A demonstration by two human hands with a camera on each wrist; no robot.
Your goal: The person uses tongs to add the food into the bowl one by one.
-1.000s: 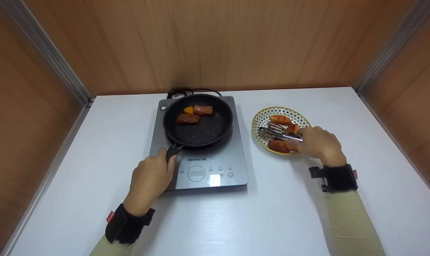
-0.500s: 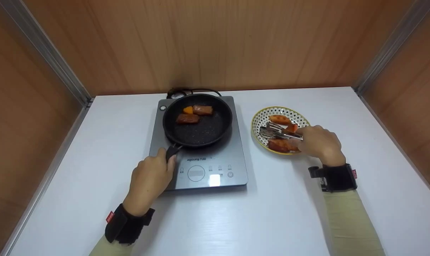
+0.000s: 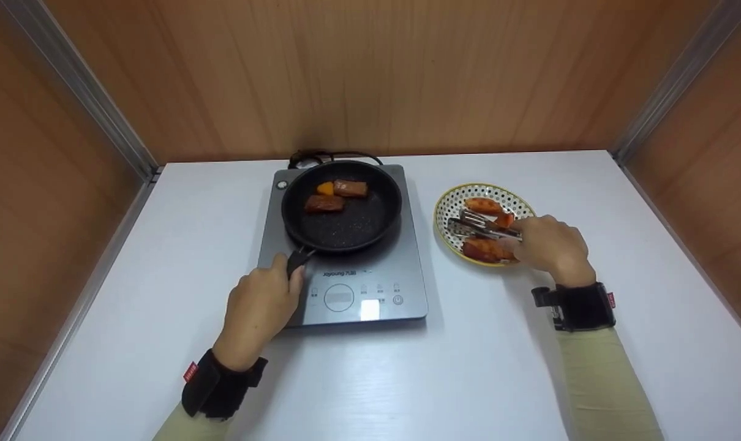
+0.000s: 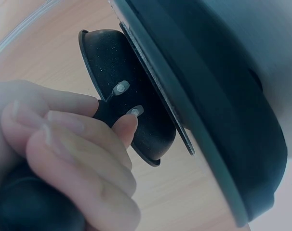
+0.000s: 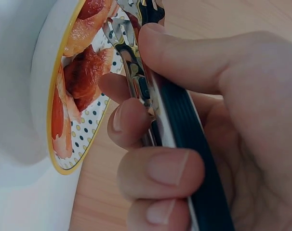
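My left hand [image 3: 261,300] grips the black handle [image 3: 297,260] of a frying pan [image 3: 352,229]. In the left wrist view, the fingers [image 4: 83,159] curl round it. Two brown meat pieces [image 3: 325,204] and a small orange piece [image 3: 325,188] lie in the pan's upper left. My right hand [image 3: 551,248] holds metal tongs [image 3: 490,230] with a dark grip [image 5: 184,120]. Their tips are apart, over the left of a dotted, yellow-rimmed plate [image 3: 447,205]. Reddish-brown food pieces [image 3: 484,250] lie on the plate, partly behind the tongs and hand. Whether the tips touch any is unclear.
The pan stands on a silver Joyoung induction cooktop [image 3: 376,282], its black cord [image 3: 346,153] behind. Both stand on a white table [image 3: 407,380]. Wood panels [image 3: 370,79] enclose the back and sides. Black bands [image 3: 585,306] are on both wrists.
The tips of the tongs have shifted and turned slightly over the plate. Both hands stay nearly still, and the pan and its food keep their places.
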